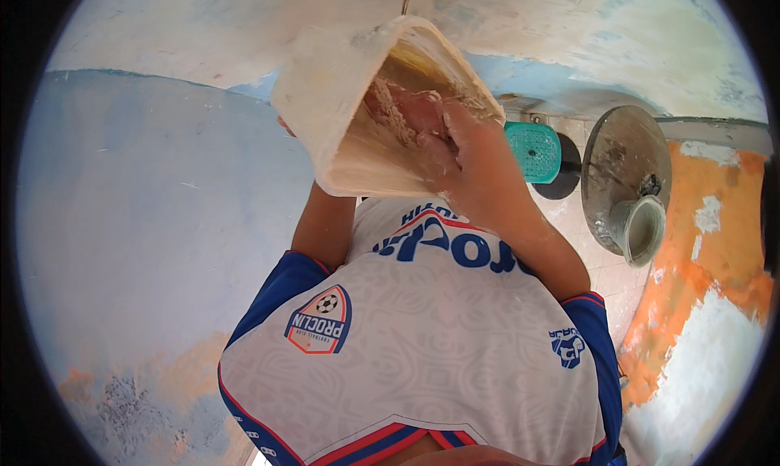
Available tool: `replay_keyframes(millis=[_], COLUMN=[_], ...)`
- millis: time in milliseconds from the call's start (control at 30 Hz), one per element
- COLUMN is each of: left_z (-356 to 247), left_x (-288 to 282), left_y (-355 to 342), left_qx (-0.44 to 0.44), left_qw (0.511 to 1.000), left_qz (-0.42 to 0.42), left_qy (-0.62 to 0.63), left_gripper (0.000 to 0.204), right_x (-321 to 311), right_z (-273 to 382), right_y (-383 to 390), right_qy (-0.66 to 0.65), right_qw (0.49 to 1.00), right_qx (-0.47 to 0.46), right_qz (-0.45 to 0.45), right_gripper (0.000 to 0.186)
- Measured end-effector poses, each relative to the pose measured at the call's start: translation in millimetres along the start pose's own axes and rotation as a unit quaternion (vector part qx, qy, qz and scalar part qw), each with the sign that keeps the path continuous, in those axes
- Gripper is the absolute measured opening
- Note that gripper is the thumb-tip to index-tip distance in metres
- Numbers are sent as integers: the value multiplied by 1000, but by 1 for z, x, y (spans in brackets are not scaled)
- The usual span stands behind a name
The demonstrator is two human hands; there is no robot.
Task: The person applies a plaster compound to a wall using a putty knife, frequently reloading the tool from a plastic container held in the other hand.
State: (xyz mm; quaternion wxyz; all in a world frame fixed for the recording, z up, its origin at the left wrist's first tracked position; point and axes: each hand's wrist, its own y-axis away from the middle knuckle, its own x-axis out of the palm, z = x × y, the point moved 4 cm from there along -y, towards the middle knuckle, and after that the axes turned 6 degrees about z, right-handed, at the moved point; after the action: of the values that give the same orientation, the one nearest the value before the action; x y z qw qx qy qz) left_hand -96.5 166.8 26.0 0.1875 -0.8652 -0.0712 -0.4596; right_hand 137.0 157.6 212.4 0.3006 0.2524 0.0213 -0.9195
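A whitish, roughly square-mouthed plastic container (313, 112) is tilted in front of my chest, its opening toward me. My left hand (286, 127) supports it from the far left side; only a bit of its fingers shows past the wall. Inside the mouth is my right hand (443, 133), with its fingers curled and smeared with pale paste or powder. Whatever those fingers hold is hard to make out. Yellowish-brown residue coats the container's inner walls.
A patchy pale wall (569, 27) rises ahead, and a blue-grey wall (146, 206) on the left. To the right are a green plastic stool (534, 153), a round grey board (605, 165) and a grey bucket (643, 232). Beyond stands a peeling orange wall (707, 247).
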Motion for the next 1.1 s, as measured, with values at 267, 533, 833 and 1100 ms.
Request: replay_keyframes(millis=[267,533,833,1100], left_z=[2,5,11,5], left_x=[0,-5,-11,51], left_y=[1,-12,-8,-4], left_qx=[1,3,7,41], left_qw=[1000,1000,1000,995], left_qz=[-3,2,-13,-35], left_qy=[-1,10,11,-87], left_gripper=[86,87,87,87], right_x=[7,3,-7,-16], right_z=[5,3,-26,-38], right_y=[-2,4,19,17], right_qy=[17,-135,-422,-514], right_qw=[995,989,906,855], right_qx=[-91,-68,-18,-46], right_qz=[-38,2,15,-55], right_gripper=[16,15,42,46])
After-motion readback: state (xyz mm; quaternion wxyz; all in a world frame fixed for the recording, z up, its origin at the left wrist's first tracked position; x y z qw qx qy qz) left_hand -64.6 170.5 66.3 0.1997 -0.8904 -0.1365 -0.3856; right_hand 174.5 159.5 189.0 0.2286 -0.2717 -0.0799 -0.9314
